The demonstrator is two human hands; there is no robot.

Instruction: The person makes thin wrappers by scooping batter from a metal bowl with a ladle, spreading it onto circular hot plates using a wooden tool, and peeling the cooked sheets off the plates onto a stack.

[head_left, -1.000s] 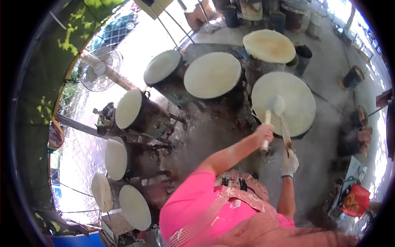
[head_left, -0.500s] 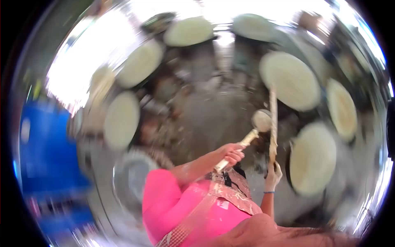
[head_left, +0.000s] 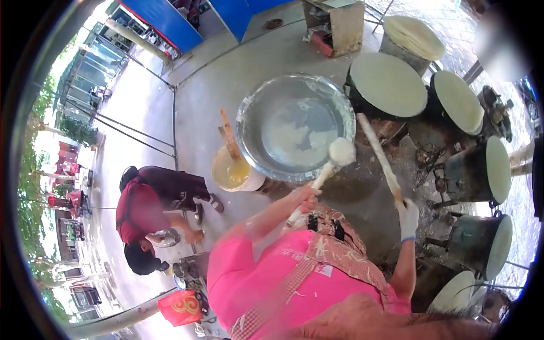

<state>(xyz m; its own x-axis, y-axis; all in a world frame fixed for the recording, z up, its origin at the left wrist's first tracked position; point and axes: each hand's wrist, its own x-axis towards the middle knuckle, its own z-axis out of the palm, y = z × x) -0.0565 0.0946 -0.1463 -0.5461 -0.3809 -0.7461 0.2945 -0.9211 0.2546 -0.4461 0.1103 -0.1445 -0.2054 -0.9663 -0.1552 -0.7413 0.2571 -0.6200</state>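
Observation:
My bare left hand (head_left: 307, 199) is closed round the pale handle of a ladle (head_left: 342, 151). The ladle's bowl, coated or filled with something whitish, is over the near right edge of a wide metal basin (head_left: 240, 133) with pale batter in its bottom. A long wooden stick (head_left: 378, 152), smeared white, slants up and left from my right hand (head_left: 408, 218), which wears a white glove and grips its lower end. The stick's far tip lies between the basin and a round griddle (head_left: 388, 85) covered with a pale sheet.
A bucket (head_left: 217, 167) with yellowish liquid and wooden paddles stands left of the basin. More round griddles (head_left: 458, 102) curve down the right side. Stacked pale sheets (head_left: 413, 35) are at the back. Another person (head_left: 139, 207) bends over at left, near a red bag (head_left: 180, 307).
My view has swung left from the ring of griddles, bringing the basin in front of me. The ladle is now over the basin's edge. Both hands keep hold of their tools.

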